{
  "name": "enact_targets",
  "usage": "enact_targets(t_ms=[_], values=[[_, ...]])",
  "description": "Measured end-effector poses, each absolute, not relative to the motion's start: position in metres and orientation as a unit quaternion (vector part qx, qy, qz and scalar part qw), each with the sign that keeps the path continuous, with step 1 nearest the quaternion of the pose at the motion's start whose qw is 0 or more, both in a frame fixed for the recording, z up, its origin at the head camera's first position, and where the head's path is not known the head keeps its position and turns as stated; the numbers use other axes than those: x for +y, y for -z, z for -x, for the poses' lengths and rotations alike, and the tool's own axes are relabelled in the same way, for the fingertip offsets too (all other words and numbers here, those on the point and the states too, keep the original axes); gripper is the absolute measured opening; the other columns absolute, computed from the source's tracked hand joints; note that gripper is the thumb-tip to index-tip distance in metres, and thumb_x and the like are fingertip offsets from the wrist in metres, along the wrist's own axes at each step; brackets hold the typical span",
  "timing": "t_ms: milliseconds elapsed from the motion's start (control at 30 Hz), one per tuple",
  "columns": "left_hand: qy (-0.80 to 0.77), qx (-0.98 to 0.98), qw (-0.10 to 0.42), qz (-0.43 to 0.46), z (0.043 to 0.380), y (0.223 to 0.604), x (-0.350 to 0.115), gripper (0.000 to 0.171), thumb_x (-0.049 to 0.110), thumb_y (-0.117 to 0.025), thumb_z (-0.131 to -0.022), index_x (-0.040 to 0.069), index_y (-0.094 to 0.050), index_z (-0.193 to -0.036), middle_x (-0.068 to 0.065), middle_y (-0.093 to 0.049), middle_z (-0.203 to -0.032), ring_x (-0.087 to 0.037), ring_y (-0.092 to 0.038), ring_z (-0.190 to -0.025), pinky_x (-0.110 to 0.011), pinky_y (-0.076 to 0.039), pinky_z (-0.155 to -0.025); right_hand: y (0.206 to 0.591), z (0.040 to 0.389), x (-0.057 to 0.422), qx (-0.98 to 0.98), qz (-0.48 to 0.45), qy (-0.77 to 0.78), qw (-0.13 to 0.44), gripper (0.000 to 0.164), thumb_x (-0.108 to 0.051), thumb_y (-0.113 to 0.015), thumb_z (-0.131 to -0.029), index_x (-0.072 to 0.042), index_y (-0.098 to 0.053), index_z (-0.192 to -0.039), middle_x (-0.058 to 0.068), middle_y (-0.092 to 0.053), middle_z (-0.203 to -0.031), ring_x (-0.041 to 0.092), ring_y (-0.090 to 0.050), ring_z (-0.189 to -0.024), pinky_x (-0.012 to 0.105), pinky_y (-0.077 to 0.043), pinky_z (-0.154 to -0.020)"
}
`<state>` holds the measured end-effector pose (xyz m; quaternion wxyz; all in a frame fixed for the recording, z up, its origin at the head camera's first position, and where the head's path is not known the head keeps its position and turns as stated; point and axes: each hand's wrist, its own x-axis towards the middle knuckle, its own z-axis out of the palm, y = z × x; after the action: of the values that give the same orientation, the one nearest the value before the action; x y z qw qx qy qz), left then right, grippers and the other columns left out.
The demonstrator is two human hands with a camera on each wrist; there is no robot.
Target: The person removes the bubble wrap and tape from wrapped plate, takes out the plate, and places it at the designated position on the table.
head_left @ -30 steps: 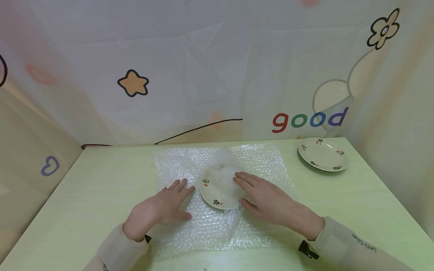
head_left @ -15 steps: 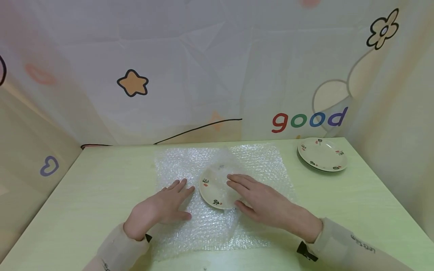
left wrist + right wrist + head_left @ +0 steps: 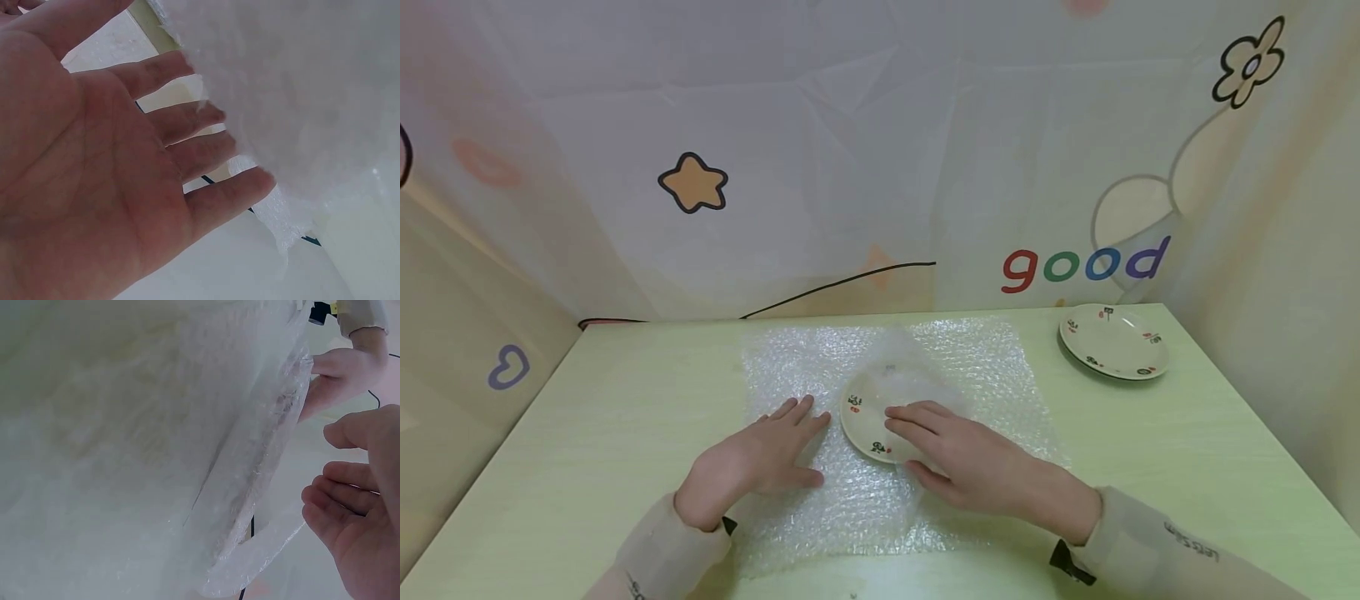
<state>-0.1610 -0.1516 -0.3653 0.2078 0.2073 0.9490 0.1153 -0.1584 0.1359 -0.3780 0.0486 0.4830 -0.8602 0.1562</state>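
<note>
A cream plate (image 3: 865,417) with small printed motifs on its rim lies on a sheet of bubble wrap (image 3: 820,525). Part of the sheet covers the plate's upper and right side as a cloudy layer. My left hand (image 3: 760,458) rests on the wrap left of the plate, fingers spread and not touching the plate. Over the plate's right part lies my right hand (image 3: 970,458), its fingertips near the plate's middle on the covering layer. In the right wrist view the right fingers (image 3: 340,497) are loosely bent beside the wrap. Left fingertips (image 3: 253,184) meet the wrap's edge in the left wrist view.
Stacked plates (image 3: 1112,342) with the same motifs stand at the table's back right. The pale green table (image 3: 625,400) extends around the sheet. A printed curtain (image 3: 850,167) closes off the back and both sides.
My right hand has slid left and slightly nearer across the covered part of the plate. My left hand and the plate have stayed where they were.
</note>
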Motion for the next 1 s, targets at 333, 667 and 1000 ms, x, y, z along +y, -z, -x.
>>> enact_targets(t_ms=[333,667,1000], values=[[-0.115,0.95,0.209,-0.204,0.161,0.365,-0.151,0.078,0.032,-0.077,-0.094,0.004,-0.041,-0.156,-0.025,-0.019,-0.166,-0.044,-0.016,-0.153,-0.062,-0.023,-0.119,0.379,0.16,0.135,-0.853,-0.507,-0.103,0.074,0.056,-0.019,-0.072,-0.098,0.003,-0.053,-0.145,0.017,-0.042,-0.158,0.029,-0.039,-0.146,0.043,-0.038,-0.114],[-0.115,0.948,0.209,-0.21,0.162,0.366,-0.151,0.078,0.032,-0.076,-0.095,0.003,-0.039,-0.157,-0.026,-0.018,-0.166,-0.044,-0.015,-0.153,-0.062,-0.022,-0.119,0.372,0.165,0.14,-0.869,-0.47,-0.097,0.116,0.059,-0.018,-0.074,-0.096,0.006,-0.053,-0.145,0.02,-0.044,-0.156,0.034,-0.041,-0.145,0.045,-0.034,-0.117],[-0.117,0.948,0.212,-0.205,0.162,0.365,-0.151,0.076,0.03,-0.075,-0.096,0.004,-0.039,-0.157,-0.024,-0.017,-0.167,-0.042,-0.015,-0.153,-0.06,-0.021,-0.12,0.369,0.172,0.148,-0.885,-0.434,-0.071,0.156,0.059,-0.018,-0.077,-0.093,0.008,-0.055,-0.141,0.024,-0.049,-0.151,0.037,-0.044,-0.142,0.048,-0.031,-0.118]])
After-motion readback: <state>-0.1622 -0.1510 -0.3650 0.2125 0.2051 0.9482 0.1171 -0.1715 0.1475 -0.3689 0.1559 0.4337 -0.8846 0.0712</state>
